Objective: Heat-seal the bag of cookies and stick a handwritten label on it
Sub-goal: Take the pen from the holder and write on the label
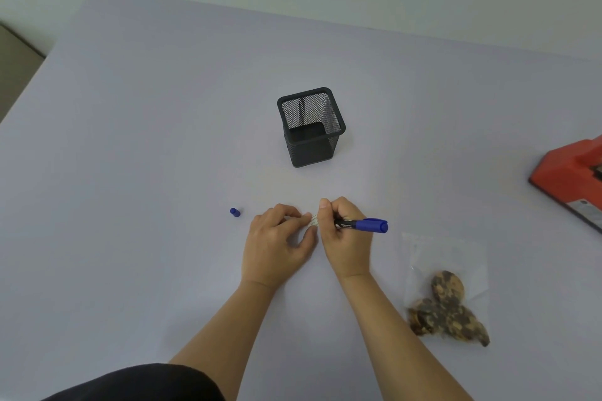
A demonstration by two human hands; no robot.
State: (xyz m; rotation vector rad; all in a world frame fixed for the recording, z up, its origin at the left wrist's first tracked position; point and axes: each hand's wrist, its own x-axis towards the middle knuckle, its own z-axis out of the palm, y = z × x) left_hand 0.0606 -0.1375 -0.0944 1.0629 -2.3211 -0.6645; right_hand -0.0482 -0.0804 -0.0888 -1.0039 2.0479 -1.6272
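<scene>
My right hand (342, 234) grips a blue marker (365, 225), its tail pointing right and its tip hidden by my fingers. The tip end rests at a small pale label (313, 221) that shows between both hands. My left hand (277, 238) presses its fingertips on that label, pinning it to the table. The marker's blue cap (235, 212) lies alone on the table left of my left hand. A clear bag of dark chocolate-chip cookies (446, 296) lies flat to the right of my right forearm.
A black mesh pen holder (311, 127) stands beyond my hands at the table's middle. A red heat sealer (570, 172) is partly cut off at the right edge. The table (146, 140) is covered in pale lilac.
</scene>
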